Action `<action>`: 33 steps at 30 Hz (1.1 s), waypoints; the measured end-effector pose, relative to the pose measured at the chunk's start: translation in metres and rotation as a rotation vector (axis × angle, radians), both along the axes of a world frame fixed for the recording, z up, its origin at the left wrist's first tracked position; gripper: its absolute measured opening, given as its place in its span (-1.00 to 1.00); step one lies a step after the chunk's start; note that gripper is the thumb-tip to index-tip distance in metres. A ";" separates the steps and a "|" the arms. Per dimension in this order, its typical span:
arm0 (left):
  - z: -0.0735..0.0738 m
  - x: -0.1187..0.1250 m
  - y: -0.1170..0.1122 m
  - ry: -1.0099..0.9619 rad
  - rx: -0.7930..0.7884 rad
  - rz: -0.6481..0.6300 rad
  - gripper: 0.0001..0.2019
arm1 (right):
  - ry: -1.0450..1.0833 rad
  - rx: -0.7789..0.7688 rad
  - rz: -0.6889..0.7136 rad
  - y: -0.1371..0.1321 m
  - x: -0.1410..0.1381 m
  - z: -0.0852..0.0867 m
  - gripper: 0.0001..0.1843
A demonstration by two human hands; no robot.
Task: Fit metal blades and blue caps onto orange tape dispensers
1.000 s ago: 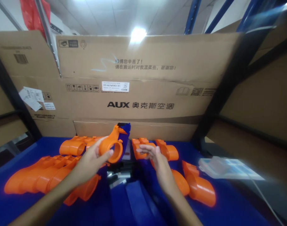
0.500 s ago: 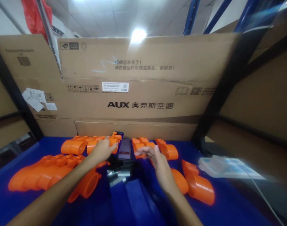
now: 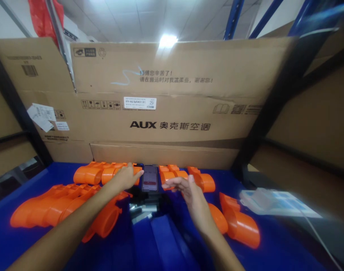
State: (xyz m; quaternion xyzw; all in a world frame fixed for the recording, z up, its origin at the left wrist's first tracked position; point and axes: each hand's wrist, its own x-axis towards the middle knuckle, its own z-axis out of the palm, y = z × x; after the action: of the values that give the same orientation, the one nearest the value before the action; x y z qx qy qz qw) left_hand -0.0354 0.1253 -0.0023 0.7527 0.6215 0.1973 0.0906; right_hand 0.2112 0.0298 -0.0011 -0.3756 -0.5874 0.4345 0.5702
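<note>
Our left hand point(image 3: 128, 177) is nearer, its fingers at the orange part point(image 3: 137, 182) just under them; we cannot fairly tell whether they grip it or how its long axis runs. From our right hand point(image 3: 189, 192), empty with slack fingers, the part lies between nine and ten o'clock.

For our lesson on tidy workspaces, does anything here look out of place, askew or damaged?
At the left of the cardboard, paper labels overlap at a slant, unlike the straight label near its middle. The orange tubes on the right lie more scattered than the rows on the left.
</note>
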 end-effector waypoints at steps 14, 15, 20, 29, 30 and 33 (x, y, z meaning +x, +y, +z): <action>0.034 -0.070 -0.003 0.145 -0.040 -0.196 -0.39 | -0.074 0.047 -0.096 0.001 0.001 0.004 -0.27; 0.029 -0.072 -0.001 0.141 -0.051 -0.207 -0.39 | -0.076 0.046 -0.100 0.002 0.001 0.004 -0.27; 0.017 -0.077 0.002 0.101 -0.034 -0.217 -0.35 | -0.071 0.034 -0.133 -0.001 -0.002 0.006 -0.31; 0.060 -0.088 -0.019 0.063 0.060 -0.237 -0.26 | -0.092 0.057 -0.174 -0.005 -0.002 0.014 -0.48; 0.069 -0.086 -0.025 0.063 0.082 -0.236 -0.24 | -0.096 0.059 -0.176 -0.005 -0.003 0.014 -0.50; 0.086 -0.070 -0.051 0.027 0.263 -0.312 -0.26 | -0.105 0.064 -0.179 -0.004 -0.006 0.012 -0.59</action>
State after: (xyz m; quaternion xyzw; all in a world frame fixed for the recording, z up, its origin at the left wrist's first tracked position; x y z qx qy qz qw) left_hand -0.1058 0.0744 0.0835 0.8478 0.4674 0.2502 0.0126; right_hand 0.2057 0.0255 0.0107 -0.4304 -0.5940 0.3424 0.5871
